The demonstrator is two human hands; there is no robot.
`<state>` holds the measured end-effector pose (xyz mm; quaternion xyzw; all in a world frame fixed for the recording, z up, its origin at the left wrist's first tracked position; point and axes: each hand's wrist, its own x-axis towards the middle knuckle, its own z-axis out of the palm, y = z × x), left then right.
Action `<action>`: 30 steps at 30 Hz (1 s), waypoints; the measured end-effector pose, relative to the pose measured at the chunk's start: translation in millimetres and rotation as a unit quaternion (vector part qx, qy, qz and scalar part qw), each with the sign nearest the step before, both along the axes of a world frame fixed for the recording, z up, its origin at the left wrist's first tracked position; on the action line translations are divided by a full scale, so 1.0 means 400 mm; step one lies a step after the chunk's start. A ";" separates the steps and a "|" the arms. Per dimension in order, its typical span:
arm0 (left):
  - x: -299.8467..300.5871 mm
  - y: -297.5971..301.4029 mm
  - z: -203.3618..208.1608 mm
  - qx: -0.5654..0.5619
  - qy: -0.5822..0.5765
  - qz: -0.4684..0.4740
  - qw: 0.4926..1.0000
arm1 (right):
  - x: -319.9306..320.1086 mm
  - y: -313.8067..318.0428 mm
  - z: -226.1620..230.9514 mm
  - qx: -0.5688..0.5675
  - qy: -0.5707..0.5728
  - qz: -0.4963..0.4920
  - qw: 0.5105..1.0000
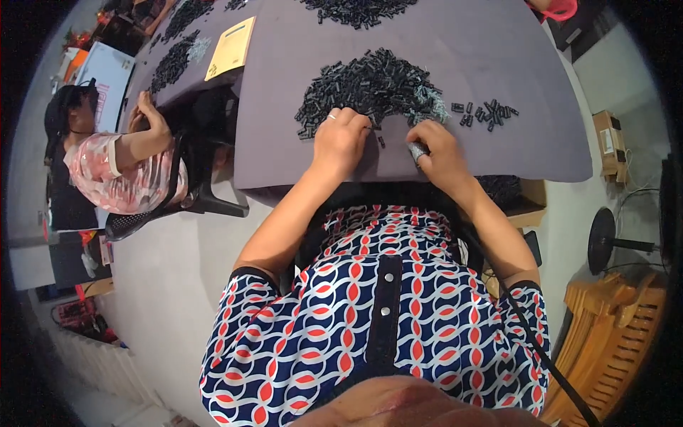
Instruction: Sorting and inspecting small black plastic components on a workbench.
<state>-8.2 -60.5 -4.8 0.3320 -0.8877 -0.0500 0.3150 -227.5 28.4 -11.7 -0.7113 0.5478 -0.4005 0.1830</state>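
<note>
A large heap of small black plastic pieces (356, 89) lies on the grey cloth-covered table in front of me. At its near left edge, my left hand (340, 141) is closed with fingertips pinched together around a small black piece (369, 127). My right hand (440, 153) is curled to the right of it, its fingers closed around a silvery-grey item (418, 149) that I cannot make out exactly. One loose black piece (382, 142) lies between the hands. Thin silvery metal bits (431, 104) lie at the heap's right side, just beyond my right hand.
Several separate black pieces (491, 114) lie to the right. Another black heap (359, 10) sits at the far edge. A yellow envelope (231, 48) lies on the adjoining table, where a seated person (128, 160) is on the left. An open cardboard box (532, 203) stands below the table's right side.
</note>
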 end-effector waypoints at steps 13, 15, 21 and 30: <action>-0.023 -0.012 0.004 -0.005 0.002 -0.011 1.000 | 0.002 0.003 -0.004 -0.021 -0.027 -0.006 0.999; -0.031 -0.016 -0.004 0.009 -0.012 -0.022 1.000 | 0.003 0.003 -0.006 -0.020 -0.028 -0.011 0.999; -0.022 -0.047 0.028 0.013 -0.018 0.028 0.999 | 0.001 0.000 -0.022 -0.027 -0.041 -0.013 0.999; -0.018 -0.046 0.030 0.022 -0.091 0.025 0.995 | 0.003 0.005 -0.010 -0.014 -0.028 -0.020 0.999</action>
